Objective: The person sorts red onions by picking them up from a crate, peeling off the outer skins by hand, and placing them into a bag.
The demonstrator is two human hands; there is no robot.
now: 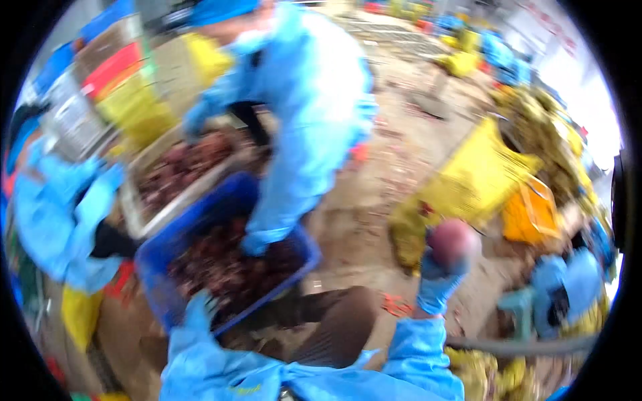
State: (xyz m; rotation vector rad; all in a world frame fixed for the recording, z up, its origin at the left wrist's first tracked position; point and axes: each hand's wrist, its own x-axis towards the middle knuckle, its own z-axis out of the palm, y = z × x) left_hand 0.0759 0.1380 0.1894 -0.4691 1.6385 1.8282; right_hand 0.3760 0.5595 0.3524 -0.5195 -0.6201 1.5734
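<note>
My right hand [441,271], in a blue glove, is raised on the right with its fingers wrapped round a smooth, pinkish-purple ball that looks like a red onion [453,240]. My left hand [202,309], gloved in blue too, is at the near rim of the blue crate [155,294]. Blur hides its fingers and whether they hold anything. Inside the crate lies a heap of dark reddish-brown pieces [214,267], too smeared to name. Another person's gloved hand [264,242] reaches into the crate from its far right side.
The bending person in blue [314,100] also reaches toward a whitish crate [137,217] of reddish pieces. Another person [63,214] sits at the left. A yellow sack [461,180], an orange basket [531,210] and a teal stool [518,307] are at the right. Scraps litter the floor.
</note>
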